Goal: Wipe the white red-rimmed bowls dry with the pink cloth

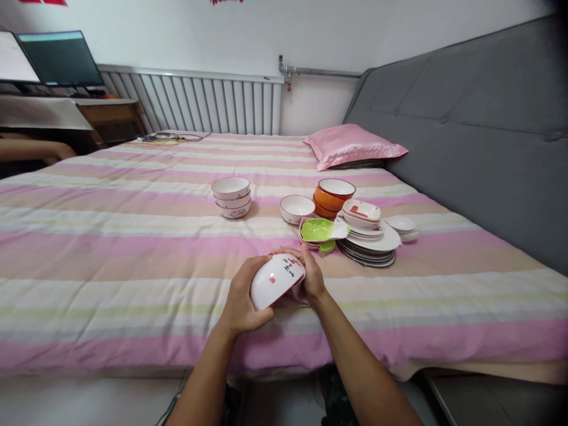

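A white bowl (276,283) with small red flowers and dark lettering is tilted on its side above the near part of the bed, its outside facing me. My left hand (243,294) grips it from the left, thumb near the lower rim. At the bowl's right edge, my right hand (313,277) is closed on a greyish-pink cloth (298,294), with some fingers hidden behind the bowl. Beyond my hands lie green leaf-shaped dishes (320,231), a single white bowl (297,207) and a stack of white bowls (231,198).
To the right stand orange bowls (327,204), stacked plates (386,241) topped by rectangular dishes (361,212), and small white dishes (403,225). A pink pillow (355,145) rests by the grey headboard (461,100). Cables (173,138) lie at the far left; another person's limb (35,149) shows there.
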Tool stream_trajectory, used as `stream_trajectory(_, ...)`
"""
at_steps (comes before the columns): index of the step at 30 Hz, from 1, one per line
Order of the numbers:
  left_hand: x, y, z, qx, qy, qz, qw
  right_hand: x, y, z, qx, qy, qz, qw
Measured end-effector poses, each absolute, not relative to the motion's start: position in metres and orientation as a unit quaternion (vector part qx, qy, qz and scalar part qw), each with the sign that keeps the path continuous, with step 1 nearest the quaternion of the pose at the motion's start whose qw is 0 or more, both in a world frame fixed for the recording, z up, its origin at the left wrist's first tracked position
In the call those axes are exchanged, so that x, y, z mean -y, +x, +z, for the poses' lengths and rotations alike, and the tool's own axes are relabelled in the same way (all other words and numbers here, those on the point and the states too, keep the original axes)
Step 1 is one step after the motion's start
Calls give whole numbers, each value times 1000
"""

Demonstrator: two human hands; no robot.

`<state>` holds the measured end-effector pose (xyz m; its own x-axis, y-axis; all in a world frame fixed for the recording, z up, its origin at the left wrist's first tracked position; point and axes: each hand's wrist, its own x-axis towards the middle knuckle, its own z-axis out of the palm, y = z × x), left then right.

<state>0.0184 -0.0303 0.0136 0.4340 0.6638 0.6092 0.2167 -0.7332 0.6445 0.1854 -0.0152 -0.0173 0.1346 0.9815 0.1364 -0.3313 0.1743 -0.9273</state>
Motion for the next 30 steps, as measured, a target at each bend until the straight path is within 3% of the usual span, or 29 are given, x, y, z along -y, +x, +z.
stream_trajectory(30,31,18,13,-273,809,456,253,14,186,-19,385,-382,531,651)
